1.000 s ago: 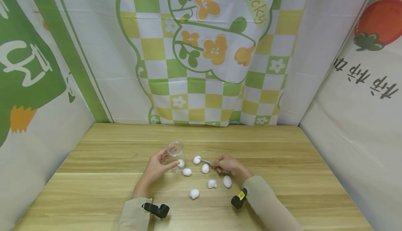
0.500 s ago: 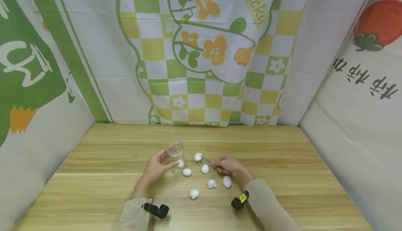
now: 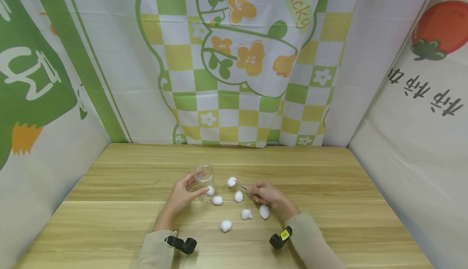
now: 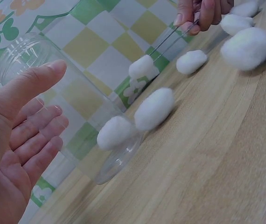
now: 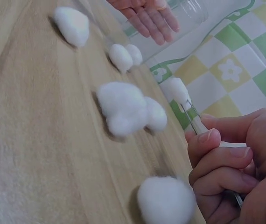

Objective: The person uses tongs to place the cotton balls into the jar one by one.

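A clear jar point(image 3: 204, 175) stands upright and open-topped on the table. My left hand point(image 3: 184, 191) holds it, thumb point(image 4: 39, 79) across the near side and fingers behind. One cotton ball point(image 4: 115, 133) shows through the jar wall near its base. A second cotton ball point(image 4: 155, 108) lies on the table just outside the jar. To the right, my right hand point(image 3: 267, 192) grips metal tweezers point(image 5: 196, 119) between thumb and curled fingers. Their tips pinch a cotton ball point(image 5: 177, 91), which hangs above the tabletop, right of the jar.
Several loose cotton balls lie in front of the hands, among them a cotton ball point(image 3: 226, 225) nearest me and another cotton ball point(image 3: 265, 211) beside my right wrist. The wooden table point(image 3: 128, 179) ends at a patterned curtain point(image 3: 226, 110) behind.
The cotton ball in the tweezers has risen and shifted slightly to the right and away from me. My right hand has moved a little right with it. The left hand and jar look unchanged.
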The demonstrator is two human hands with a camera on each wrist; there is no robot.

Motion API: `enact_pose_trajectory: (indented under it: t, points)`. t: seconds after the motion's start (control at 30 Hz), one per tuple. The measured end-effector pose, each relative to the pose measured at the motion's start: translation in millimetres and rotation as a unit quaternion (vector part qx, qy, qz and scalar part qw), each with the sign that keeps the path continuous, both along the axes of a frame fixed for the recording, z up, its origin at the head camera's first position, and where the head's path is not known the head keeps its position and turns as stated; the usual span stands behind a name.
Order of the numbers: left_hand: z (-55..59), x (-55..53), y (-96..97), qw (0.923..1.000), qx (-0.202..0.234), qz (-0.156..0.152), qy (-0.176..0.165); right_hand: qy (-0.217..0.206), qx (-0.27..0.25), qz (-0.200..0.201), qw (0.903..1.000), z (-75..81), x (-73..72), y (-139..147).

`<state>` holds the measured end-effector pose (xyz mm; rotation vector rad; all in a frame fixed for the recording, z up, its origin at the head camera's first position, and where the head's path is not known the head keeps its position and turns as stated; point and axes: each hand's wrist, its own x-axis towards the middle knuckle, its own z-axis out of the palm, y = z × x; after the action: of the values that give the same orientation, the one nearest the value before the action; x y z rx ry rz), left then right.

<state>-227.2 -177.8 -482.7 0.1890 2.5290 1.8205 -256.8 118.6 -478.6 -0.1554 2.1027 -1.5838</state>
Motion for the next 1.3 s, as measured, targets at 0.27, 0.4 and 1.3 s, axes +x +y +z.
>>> enact_pose_trajectory:
  t: [0.27, 0.4, 1.3]
  points:
    - [-0.2, 0.1, -0.5, 1.0000, 0.004, -0.003, 0.004, 0.001, -0.011, -0.008, 0.9999, 1.8, 3.1, 0]
    - [-0.2, 0.7, -0.2, 1.0000, 0.004, -0.004, 0.006, -0.007, -0.016, -0.013, 0.9998, 5.0, 5.2, 0]
    - [0.5, 1.1, -0.5, 1.0000, -0.003, 0.001, 0.003, 0.008, -0.023, -0.012, 0.9996, 34.1, 17.5, -1]
